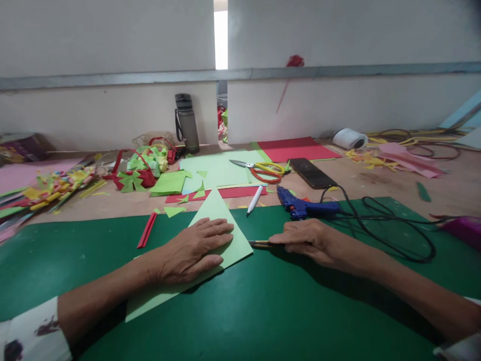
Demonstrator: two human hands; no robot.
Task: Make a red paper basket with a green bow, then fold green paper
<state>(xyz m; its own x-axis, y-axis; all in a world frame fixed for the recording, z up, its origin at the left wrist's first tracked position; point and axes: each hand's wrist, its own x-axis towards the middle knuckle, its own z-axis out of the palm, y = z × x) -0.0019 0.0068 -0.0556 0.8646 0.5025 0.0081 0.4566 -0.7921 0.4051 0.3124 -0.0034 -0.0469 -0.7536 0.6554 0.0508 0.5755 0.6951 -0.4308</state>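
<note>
My left hand (191, 250) lies flat, fingers stretched, on a pale green sheet of paper (236, 245) that looks folded to a triangular peak. In my right hand (311, 240) is a slim, dark, knife-like tool (261, 244), its index finger stretched along it. The tool's tip reaches the paper's right corner; whether it is under the edge I cannot tell. Both hands are over a green cutting mat (240, 321). A white marker (255, 200) lies just beyond the paper, and a blue glue gun (306, 204) rests close behind my right hand.
Scissors (263, 169) with yellow and red handles lie on pale sheets behind the paper. A black phone (311, 173), red paper (296, 149), red strips (147, 230) and green scraps surround them. Further back stands a grey bottle (187, 124). A black cable (394, 220) loops at right.
</note>
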